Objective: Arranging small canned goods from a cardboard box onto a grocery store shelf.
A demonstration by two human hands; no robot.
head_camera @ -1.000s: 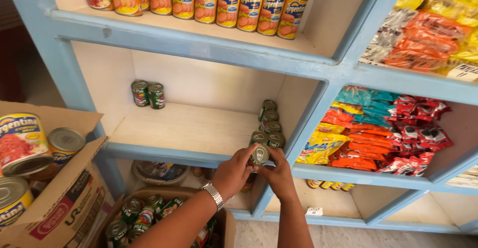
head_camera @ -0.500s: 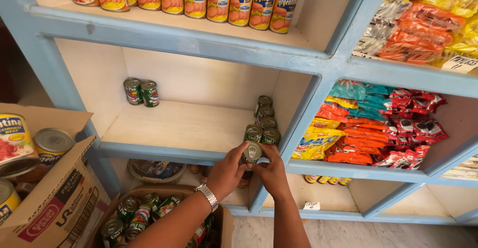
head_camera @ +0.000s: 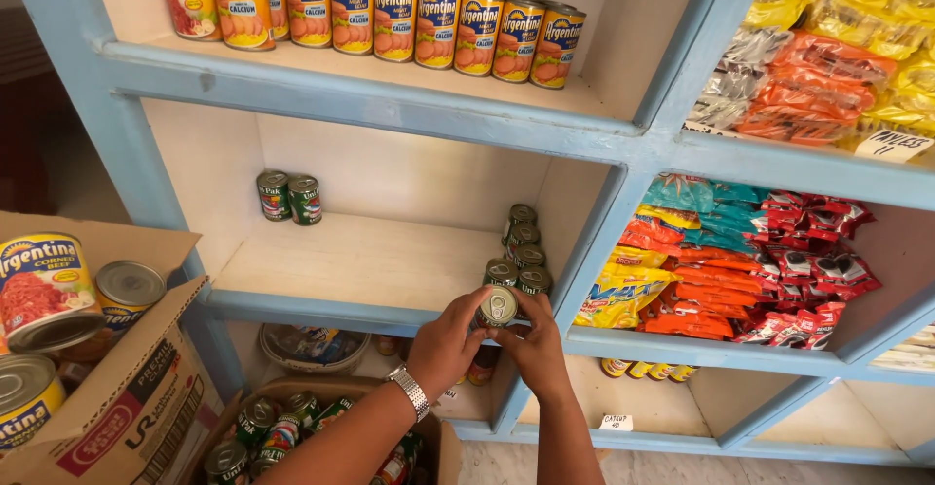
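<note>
While the left hand (head_camera: 446, 347) and right hand (head_camera: 531, 341) clasp one small green can (head_camera: 498, 307) together at the shelf's (head_camera: 321, 302) front right edge, a nudge may topple the can row (head_camera: 521, 251) behind.

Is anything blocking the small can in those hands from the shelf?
Nothing visible does. Both hands hold the small silver-topped can at the pale wooden shelf's front edge, just before the green cans already standing there.

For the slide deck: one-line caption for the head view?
Both hands, left hand and right hand, hold a small can at the front edge of a blue shelf beside stacked cans.
</note>
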